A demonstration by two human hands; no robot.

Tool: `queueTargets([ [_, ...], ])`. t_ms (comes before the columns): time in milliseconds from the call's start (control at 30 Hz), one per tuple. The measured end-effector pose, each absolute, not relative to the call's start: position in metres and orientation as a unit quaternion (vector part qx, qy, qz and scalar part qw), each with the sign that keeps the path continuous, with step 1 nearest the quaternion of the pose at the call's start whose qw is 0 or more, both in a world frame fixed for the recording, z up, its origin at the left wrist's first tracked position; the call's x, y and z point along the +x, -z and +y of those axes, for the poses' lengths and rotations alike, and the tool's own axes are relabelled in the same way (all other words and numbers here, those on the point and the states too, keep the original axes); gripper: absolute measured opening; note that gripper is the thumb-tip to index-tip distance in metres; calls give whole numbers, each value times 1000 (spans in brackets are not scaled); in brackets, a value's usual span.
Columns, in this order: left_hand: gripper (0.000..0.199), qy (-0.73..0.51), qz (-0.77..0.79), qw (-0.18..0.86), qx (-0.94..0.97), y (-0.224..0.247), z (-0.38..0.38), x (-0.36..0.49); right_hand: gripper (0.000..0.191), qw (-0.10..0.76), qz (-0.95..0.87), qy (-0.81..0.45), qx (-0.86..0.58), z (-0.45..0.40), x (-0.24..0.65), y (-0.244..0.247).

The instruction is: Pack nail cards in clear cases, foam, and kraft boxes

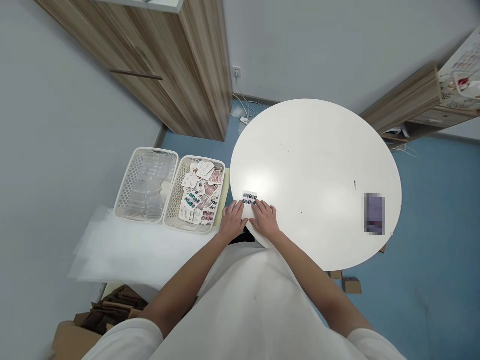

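Note:
A small white card of dark press-on nails point(250, 195) lies at the near left edge of the round white table point(315, 150). My left hand point(233, 220) rests by the card's lower left corner, its fingers stretched forward and the thumb out toward the right. On the other side my right hand point(265, 219) lies with fingers extended, its index fingertip touching the card's lower right corner. Both thumbs point toward each other below the card. Neither hand is wrapped around anything.
Left of the table stand a white basket point(176, 195) of nail cards and another basket point(119, 200) of clear plastic cases. White foam sheets point(150, 255) lie in front of them. A blurred purple object point(374, 212) is on the table's right. A wooden cabinet point(202, 65) stands behind.

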State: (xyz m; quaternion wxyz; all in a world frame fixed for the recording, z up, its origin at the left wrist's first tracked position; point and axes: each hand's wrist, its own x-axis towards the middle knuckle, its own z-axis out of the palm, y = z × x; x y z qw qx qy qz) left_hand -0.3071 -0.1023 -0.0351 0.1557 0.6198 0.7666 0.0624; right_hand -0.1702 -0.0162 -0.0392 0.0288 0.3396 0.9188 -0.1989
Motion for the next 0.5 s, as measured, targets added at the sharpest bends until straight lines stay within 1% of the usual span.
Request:
queueTargets([
  [267, 55, -31, 776, 157, 610, 34, -85, -322, 50, 44, 921, 178, 343, -5, -190, 40],
  [500, 56, -26, 775, 154, 613, 36, -84, -324, 51, 51, 920, 182, 344, -3, -193, 39],
])
